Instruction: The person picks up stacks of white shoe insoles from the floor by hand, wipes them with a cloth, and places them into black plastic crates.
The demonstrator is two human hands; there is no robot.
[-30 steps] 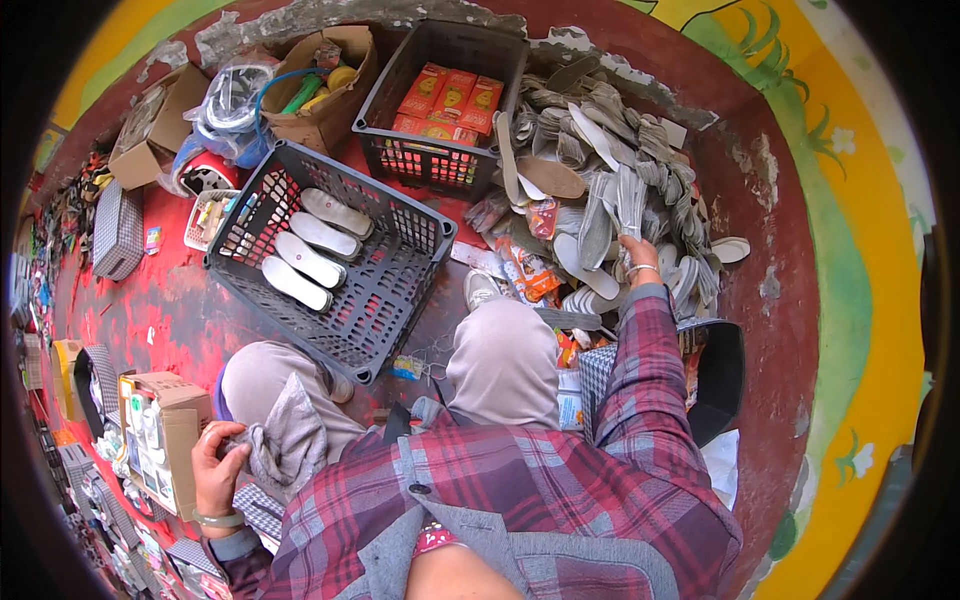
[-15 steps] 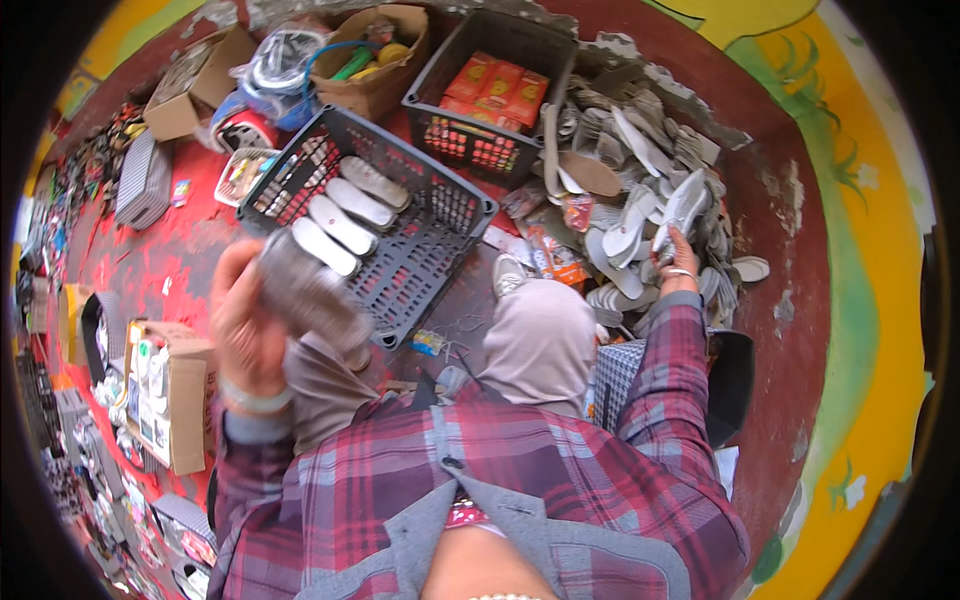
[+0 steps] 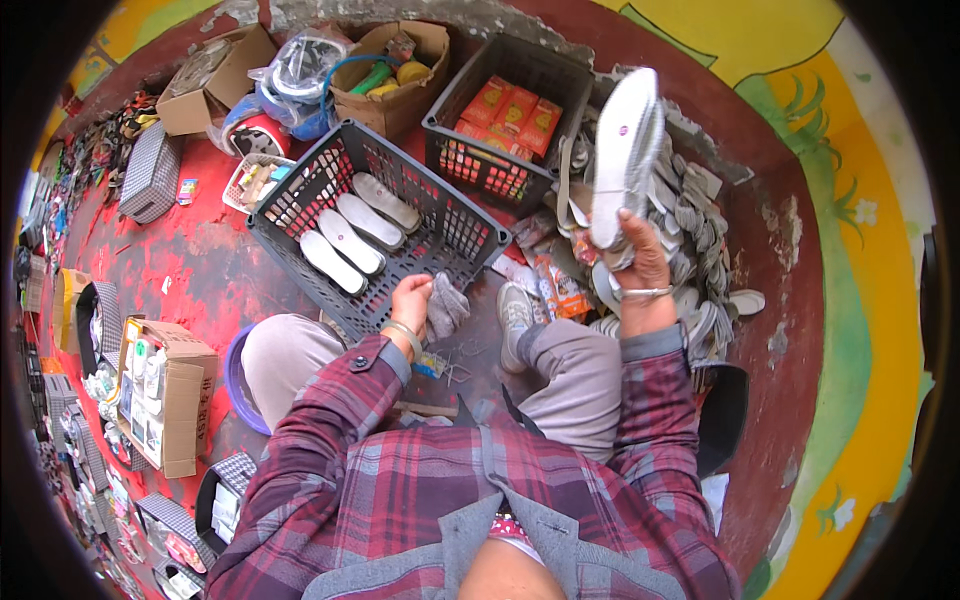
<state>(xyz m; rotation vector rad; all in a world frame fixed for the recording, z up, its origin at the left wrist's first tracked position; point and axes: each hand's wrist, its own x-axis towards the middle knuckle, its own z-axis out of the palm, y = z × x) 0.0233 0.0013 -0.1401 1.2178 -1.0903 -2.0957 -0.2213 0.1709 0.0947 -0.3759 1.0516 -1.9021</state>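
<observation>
My right hand is raised, its fingers wrapped round the heel end of a white insole that points up and away. It looks like more than one layer, with a small dark spot on its face. A crumpled grey cloth hangs from the closed fingers of my left hand, just off the near right side of a black plastic crate. Several white insoles lie side by side in that crate. Behind my right hand spreads a heap of grey and white insoles.
A second black crate holds orange-red boxes. Cardboard boxes, a bagged bundle and a small white basket stand at the back left. At my left are an open carton and a purple basin. A painted wall curves along the right.
My right hand has lifted the white insole up from the heap. My left hand has moved right and lower, in front of the crate, with the grey cloth.
</observation>
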